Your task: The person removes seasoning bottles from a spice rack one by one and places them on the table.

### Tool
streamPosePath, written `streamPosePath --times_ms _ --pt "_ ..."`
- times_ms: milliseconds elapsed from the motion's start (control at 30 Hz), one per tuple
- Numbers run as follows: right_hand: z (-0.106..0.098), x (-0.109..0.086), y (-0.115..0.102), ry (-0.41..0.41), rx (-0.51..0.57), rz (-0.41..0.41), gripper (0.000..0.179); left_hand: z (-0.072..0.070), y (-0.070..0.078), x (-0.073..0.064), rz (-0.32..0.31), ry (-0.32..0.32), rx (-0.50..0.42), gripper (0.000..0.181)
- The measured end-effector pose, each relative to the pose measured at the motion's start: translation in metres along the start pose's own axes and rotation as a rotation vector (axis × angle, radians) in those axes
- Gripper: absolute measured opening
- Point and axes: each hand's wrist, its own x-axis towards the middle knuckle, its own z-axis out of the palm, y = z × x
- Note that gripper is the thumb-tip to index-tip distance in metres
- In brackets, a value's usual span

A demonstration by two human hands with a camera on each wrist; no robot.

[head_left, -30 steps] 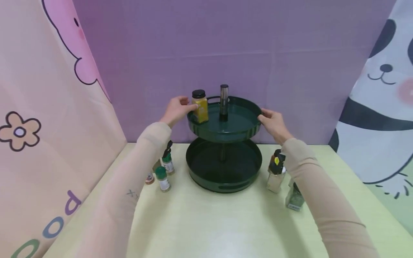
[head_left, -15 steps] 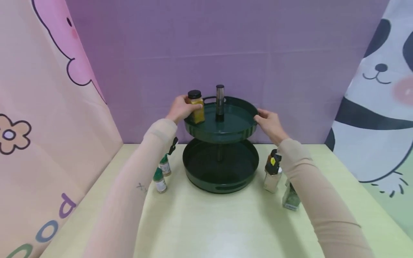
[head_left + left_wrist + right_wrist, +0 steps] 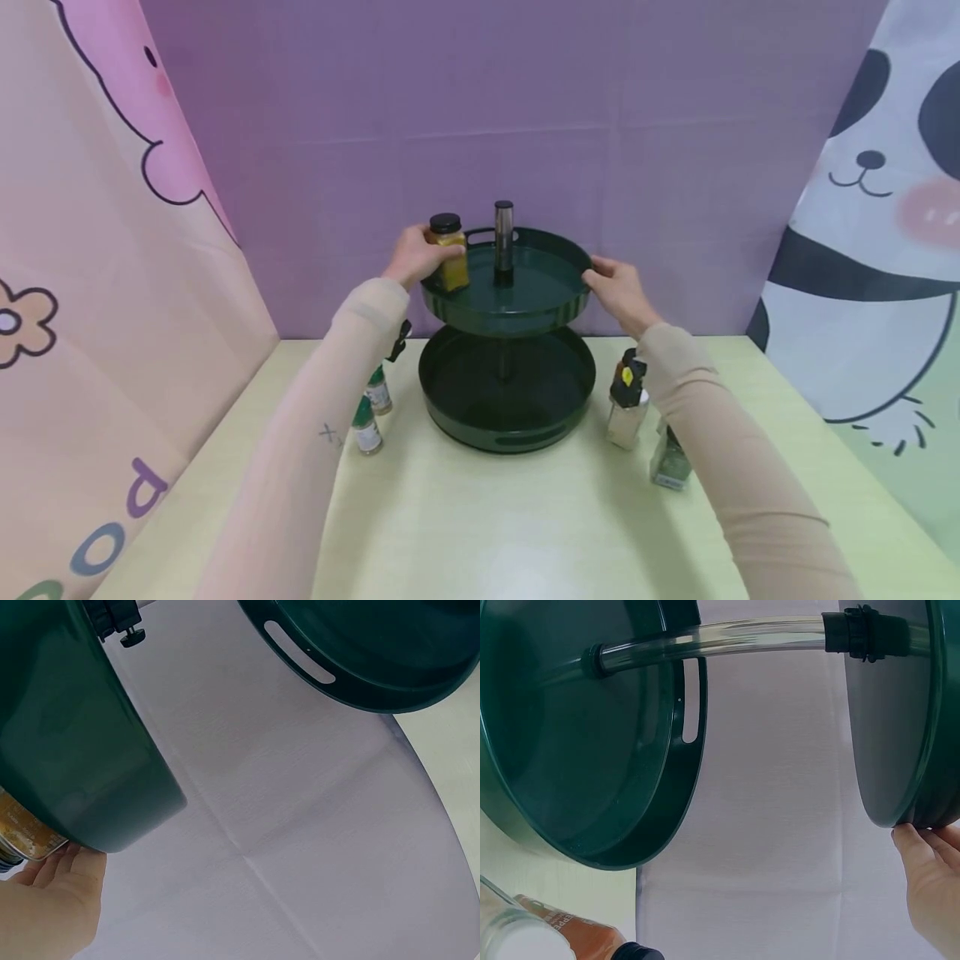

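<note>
A two-tier dark green turntable tray stands on the table, its upper tier (image 3: 543, 275) on a post above the lower tier (image 3: 517, 410). On the left of the upper tier is a square spice jar (image 3: 455, 273) with a black lid and yellow-orange contents. My left hand (image 3: 413, 257) grips this jar, thumb across its front and fingers behind it; the left wrist view shows the jar (image 3: 28, 826) beyond the tray wall. At the opposite side, my right hand (image 3: 621, 292) pinches the upper tier's rim, fingertips at its wall in the right wrist view.
Two small green-lidded jars (image 3: 367, 435) stand left of the tray, partly behind the left sleeve. On the right are a pale jar (image 3: 624, 427), a black-topped jar (image 3: 628, 379) and a green herb jar (image 3: 670, 465) beside the right sleeve. A purple cloth (image 3: 360, 167) hangs behind.
My left hand has closed in around the jar, its fingers going from apart to behind it. The right hand stays at the rim. The head view has shifted slightly.
</note>
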Motion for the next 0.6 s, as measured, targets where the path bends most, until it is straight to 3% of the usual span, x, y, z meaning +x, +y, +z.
streamPosePath --times_ms 233,600 --pt "-0.0002 0.0008 -0.0001 -0.001 -0.002 -0.009 0.055 -0.0015 0.0010 -0.0002 -0.007 0.017 0.002 0.051" --pt "0.0006 0.0015 0.0003 -0.001 -0.005 -0.020 0.055 -0.0021 -0.0021 -0.0010 0.034 0.101 0.036 0.050"
